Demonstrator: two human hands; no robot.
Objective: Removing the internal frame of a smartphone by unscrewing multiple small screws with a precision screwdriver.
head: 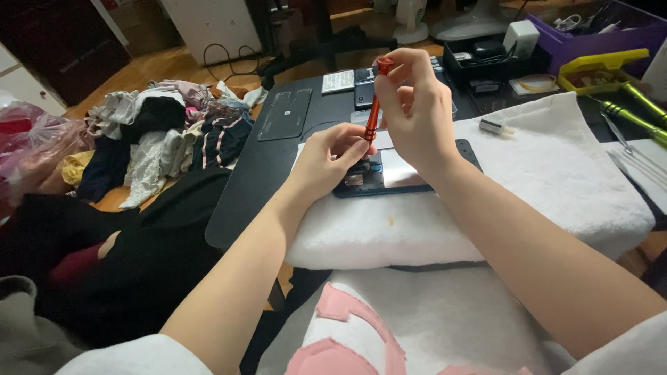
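A red screwdriver stands almost upright over an opened dark phone that lies on a folded white towel. My right hand grips the screwdriver's top end between its fingers. My left hand pinches the lower shaft near the tip, with its fingers resting on the phone's left end. The tip itself is hidden behind my left fingers.
A black table carries a dark back cover panel, a black parts tray, a purple bin, a yellow case and green-handled tools. A heap of clothes lies on the floor to the left.
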